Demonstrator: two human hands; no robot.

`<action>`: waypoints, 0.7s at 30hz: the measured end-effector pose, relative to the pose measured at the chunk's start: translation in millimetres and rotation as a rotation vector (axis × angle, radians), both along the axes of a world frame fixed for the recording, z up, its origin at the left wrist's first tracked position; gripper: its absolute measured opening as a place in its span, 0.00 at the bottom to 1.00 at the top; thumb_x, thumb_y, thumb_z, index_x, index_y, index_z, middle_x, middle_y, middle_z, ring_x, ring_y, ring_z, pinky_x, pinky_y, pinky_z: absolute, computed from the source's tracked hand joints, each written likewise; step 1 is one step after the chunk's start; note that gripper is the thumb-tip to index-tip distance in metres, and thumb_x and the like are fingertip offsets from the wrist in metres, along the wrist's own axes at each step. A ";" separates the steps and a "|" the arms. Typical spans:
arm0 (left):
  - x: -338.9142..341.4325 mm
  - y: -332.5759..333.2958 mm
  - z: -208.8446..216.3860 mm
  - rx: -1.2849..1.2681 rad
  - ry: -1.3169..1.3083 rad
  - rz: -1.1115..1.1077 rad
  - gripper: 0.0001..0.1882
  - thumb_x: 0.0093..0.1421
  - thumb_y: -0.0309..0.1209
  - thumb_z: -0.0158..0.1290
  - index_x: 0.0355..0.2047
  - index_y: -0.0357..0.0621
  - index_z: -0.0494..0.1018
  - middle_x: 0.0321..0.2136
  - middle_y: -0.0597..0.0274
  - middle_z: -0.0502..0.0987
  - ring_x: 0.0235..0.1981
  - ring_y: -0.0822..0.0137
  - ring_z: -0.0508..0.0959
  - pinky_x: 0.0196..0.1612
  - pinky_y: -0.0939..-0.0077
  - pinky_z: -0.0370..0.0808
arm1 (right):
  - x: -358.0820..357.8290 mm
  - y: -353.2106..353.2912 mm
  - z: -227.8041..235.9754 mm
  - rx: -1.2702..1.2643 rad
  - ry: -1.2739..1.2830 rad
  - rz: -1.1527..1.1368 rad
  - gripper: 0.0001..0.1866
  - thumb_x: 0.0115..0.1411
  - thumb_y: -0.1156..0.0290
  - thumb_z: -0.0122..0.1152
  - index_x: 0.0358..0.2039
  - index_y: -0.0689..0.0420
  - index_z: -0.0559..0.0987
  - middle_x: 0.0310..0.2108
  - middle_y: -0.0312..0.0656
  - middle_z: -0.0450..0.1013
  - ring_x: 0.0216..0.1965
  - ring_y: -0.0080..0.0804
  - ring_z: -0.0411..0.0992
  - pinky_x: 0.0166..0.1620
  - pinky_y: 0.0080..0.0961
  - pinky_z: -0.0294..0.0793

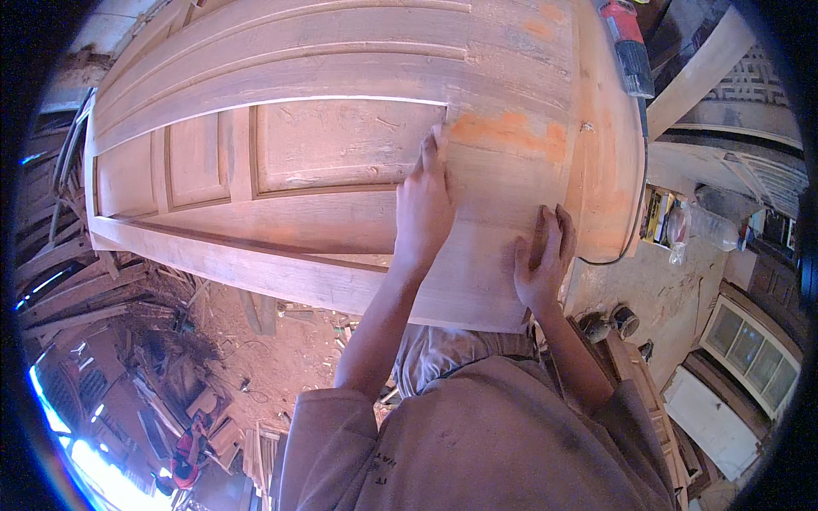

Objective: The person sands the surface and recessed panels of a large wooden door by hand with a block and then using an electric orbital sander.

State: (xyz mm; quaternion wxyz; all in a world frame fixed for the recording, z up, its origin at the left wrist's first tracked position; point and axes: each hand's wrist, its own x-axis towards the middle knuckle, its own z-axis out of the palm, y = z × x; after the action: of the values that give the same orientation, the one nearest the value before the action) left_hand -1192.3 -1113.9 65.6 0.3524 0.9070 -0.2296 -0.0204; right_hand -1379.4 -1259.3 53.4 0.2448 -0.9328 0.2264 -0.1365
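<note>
A large panelled wooden door (324, 209) lies flat in front of me, with recessed panels and orange filler patches on its right part. My left hand (426, 204) is closed at the right inner edge of a recessed panel (341, 145). A small pale bit shows at its fingertips, too small to name. My right hand (544, 260) rests on the bare wood near the door's near right end, its thumb apart from the curled fingers. Dark shadow lies between them, and I see nothing held there.
A red and black power tool (629, 51) lies at the far right, its dark cord (639, 196) running down the work's right side. Wood scraps (77, 289) pile up at the left. At the right are a clear plastic bottle (714, 228) and a framed window (754, 353).
</note>
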 end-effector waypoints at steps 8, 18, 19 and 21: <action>-5.6 -1.4 5.8 0.029 0.117 0.054 0.29 0.64 0.25 0.49 0.64 0.29 0.57 0.47 0.32 0.77 0.34 0.36 0.81 0.37 0.43 0.80 | -0.4 -2.2 -3.1 0.006 -0.044 0.025 0.34 0.61 0.64 0.63 0.66 0.58 0.65 0.65 0.60 0.62 0.67 0.61 0.57 0.68 0.57 0.51; -22.1 12.5 1.9 -0.007 0.232 0.058 0.30 0.63 0.27 0.51 0.64 0.30 0.58 0.44 0.33 0.79 0.35 0.37 0.82 0.36 0.45 0.80 | 1.1 0.1 0.8 -0.035 -0.042 0.021 0.33 0.60 0.66 0.63 0.65 0.57 0.66 0.63 0.61 0.62 0.63 0.61 0.61 0.66 0.58 0.54; -29.2 18.6 5.4 -0.045 0.250 0.072 0.29 0.63 0.27 0.51 0.64 0.30 0.59 0.42 0.33 0.80 0.34 0.37 0.82 0.36 0.45 0.80 | 1.5 1.2 0.6 -0.028 -0.056 0.025 0.33 0.61 0.66 0.63 0.65 0.57 0.66 0.64 0.61 0.62 0.63 0.61 0.60 0.66 0.58 0.54; -18.8 12.7 2.4 -0.022 0.101 0.040 0.29 0.63 0.26 0.52 0.63 0.30 0.59 0.39 0.34 0.80 0.34 0.37 0.82 0.34 0.45 0.80 | 2.4 2.2 3.2 -0.020 -0.058 0.021 0.33 0.61 0.66 0.63 0.65 0.58 0.66 0.64 0.61 0.62 0.63 0.61 0.60 0.66 0.58 0.54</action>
State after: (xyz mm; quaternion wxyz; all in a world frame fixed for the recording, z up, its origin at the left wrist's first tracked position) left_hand -1211.1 -1101.2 68.0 0.3737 0.9054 -0.1936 -0.0565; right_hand -1377.0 -1257.1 56.6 0.2434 -0.9332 0.2082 -0.1630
